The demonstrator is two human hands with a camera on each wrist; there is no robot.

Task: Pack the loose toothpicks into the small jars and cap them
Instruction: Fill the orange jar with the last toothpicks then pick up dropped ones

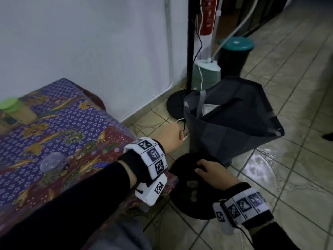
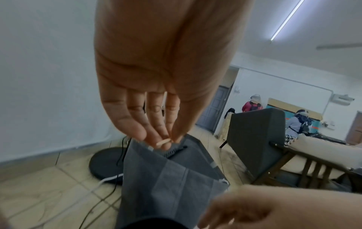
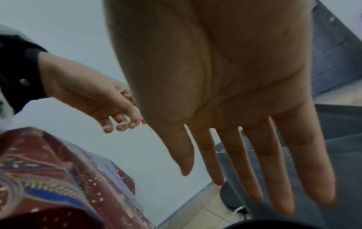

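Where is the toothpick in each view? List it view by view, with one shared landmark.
Head: toothpick at centre, at the left hand's fingertips.
Left wrist: centre, pinched in the fingertips.
Right wrist: too blurred to tell.
Landmark: the left hand, in all three.

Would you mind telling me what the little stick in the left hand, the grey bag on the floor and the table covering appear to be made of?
The toothpick, pinched in the left hand, looks like pale, matte wood. The grey bag seems to be soft, matte woven fabric: it creases and sags, with visible seams. The tablecloth looks like printed batik-style cloth, draping in folds over the table's edge; a clear plastic layer may lie over it, though that is uncertain.
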